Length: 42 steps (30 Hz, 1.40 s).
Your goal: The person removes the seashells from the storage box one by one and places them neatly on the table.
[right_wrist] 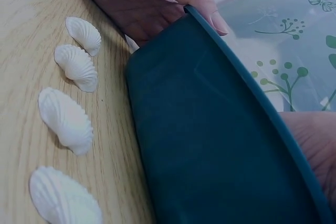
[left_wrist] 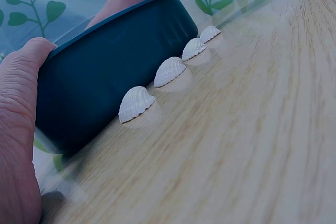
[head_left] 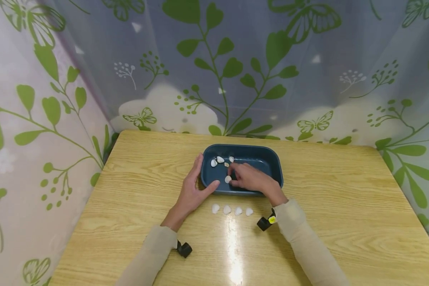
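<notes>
A dark blue rectangular tub [head_left: 277,169] stands on the wooden table. My left hand [head_left: 193,190] grips its left end, fingers along the outer wall and thumb over the front rim, as the right wrist view also shows. Inside the tub, my right hand [head_left: 250,177] pinches a small pale seashell [head_left: 228,179] between thumb and index finger. Several other shells, such as a white seashell [head_left: 213,163], lie in the left part of the tub. From both wrist views the tub's wall hides its inside and the right fingers.
In front of the tub, a row of several white ribbed seashells [head_left: 227,209] lies on the wooden table [head_left: 146,167], spaced apart. Behind the table's far edge hangs a curtain [head_left: 236,79] with green leaves and butterflies.
</notes>
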Motion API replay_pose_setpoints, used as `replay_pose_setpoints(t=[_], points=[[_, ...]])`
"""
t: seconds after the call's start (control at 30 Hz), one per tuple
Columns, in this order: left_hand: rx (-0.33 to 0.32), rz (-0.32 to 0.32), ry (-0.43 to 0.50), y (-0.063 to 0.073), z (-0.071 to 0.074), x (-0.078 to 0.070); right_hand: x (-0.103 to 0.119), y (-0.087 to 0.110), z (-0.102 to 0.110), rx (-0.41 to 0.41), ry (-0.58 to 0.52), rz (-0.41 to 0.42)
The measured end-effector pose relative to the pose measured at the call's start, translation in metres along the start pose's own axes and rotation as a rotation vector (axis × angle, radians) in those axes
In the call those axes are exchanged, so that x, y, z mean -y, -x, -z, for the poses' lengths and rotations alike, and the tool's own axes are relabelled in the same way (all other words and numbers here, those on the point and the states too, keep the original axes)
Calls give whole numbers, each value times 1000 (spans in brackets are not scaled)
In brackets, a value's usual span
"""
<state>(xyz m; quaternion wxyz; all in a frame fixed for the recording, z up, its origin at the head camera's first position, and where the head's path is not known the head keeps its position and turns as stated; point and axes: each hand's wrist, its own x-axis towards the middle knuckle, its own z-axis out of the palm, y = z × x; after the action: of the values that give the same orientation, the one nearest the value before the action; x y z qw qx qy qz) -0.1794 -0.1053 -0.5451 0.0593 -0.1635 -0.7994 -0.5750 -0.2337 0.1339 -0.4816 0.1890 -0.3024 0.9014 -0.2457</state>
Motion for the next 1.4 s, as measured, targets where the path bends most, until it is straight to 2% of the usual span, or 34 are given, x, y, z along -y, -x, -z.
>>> replay_pose_setpoints(t=[0.23,0.47,0.67,0.97,1.17,1.4], points=[[5,-4,1,-1,-2,0,-2,6,1,-10,-25,-6],[7,-9,0,-1,-2,0,1,17,6,-40,-70,40],[9,-1,-1,-1,-2,-1,8,30,11,-84,-92,51],[4,-9,-2,0,-2,-4,30,53,13,-158,-121,132],[-4,-10,3,1,-1,-4,47,67,2,-178,-78,170],[-18,-12,-2,0,-1,-2,66,79,-27,-129,-12,220]])
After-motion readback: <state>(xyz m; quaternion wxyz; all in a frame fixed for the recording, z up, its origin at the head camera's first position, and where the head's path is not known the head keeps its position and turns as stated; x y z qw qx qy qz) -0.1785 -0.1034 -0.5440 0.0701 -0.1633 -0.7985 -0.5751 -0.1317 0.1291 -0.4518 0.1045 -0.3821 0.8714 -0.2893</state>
